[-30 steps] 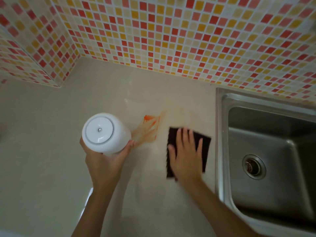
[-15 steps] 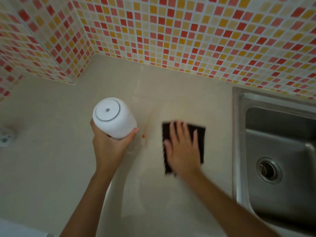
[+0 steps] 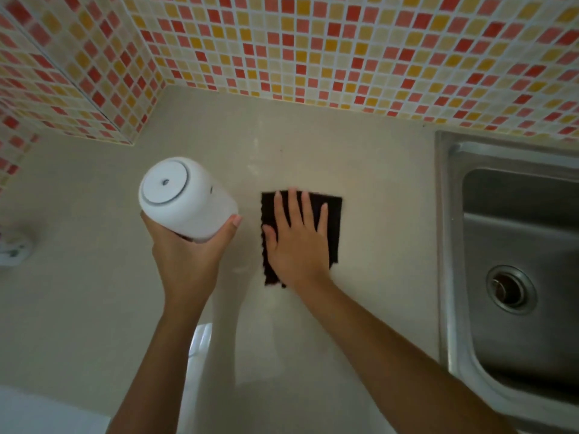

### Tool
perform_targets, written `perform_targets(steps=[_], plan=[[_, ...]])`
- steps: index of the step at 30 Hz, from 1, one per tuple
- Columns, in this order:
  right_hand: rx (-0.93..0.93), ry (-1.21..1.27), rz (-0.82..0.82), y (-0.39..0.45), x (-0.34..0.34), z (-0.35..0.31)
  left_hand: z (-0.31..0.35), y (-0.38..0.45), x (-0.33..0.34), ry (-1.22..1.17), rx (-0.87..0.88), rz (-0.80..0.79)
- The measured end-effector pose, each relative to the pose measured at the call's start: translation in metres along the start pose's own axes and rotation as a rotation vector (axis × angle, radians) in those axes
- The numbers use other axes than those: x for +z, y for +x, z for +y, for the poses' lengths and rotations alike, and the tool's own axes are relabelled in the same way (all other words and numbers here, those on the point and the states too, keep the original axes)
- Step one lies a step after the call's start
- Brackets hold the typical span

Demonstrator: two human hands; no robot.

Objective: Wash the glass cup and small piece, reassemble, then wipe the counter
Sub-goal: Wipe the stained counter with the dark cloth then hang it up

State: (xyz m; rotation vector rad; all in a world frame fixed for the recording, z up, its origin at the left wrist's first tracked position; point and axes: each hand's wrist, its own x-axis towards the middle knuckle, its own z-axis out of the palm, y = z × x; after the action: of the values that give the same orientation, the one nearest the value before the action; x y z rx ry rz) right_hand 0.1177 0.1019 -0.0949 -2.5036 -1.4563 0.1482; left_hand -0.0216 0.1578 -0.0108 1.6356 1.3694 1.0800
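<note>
While the left hand (image 3: pixel 185 261) grips a white cup (image 3: pixel 188 198) from below, fingers curled round its lower body, cup held tilted above the table (image 3: pixel 78 292), lid end toward camera. Right hand (image 3: pixel 297 242) lies flat, fingers straight and slightly spread, pressing a dark cloth (image 3: pixel 333 220) onto the table between cup and steel sink (image 3: pixel 517 277). Small white object (image 3: pixel 14 249) at far left edge, blurred. Mosaic tile wall (image 3: pixel 344 51) behind.
</note>
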Motion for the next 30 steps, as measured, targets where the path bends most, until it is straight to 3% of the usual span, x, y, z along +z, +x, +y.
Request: perform_targets(steps=[4, 6, 11, 13, 15, 18, 22, 26, 30], plan=[[-0.195, -0.022, -0.102, -0.111, -0.008, -0.006, 0.000, 0.003, 0.002, 0.001, 0.005, -0.027], [-0.230, -0.034, -0.089, -0.075, -0.008, 0.008, -0.001, 0.003, 0.004, 0.005, 0.006, -0.034], [0.060, -0.030, -0.122, 0.109, -0.016, 0.047, -0.005, -0.006, 0.002, 0.010, 0.026, -0.035], [0.124, -0.043, -0.143, 0.139, -0.013, 0.056, -0.005, -0.010, -0.001, -0.007, 0.035, -0.027], [0.140, -0.052, -0.092, 0.119, -0.006, 0.050, -0.005, -0.014, -0.004, -0.023, 0.037, -0.008], [0.050, -0.013, 0.012, 0.023, -0.004, 0.028, -0.002, -0.016, -0.007, -0.034, 0.025, 0.007], [-0.120, -0.006, -0.051, -0.081, -0.009, 0.010, 0.005, -0.013, -0.006, -0.047, 0.012, -0.009], [-0.129, -0.010, -0.061, 0.023, -0.009, 0.010, 0.007, -0.010, -0.003, -0.051, 0.016, -0.022], [0.034, -0.005, -0.134, 0.155, -0.004, 0.013, -0.003, -0.012, -0.003, -0.011, 0.032, -0.011]])
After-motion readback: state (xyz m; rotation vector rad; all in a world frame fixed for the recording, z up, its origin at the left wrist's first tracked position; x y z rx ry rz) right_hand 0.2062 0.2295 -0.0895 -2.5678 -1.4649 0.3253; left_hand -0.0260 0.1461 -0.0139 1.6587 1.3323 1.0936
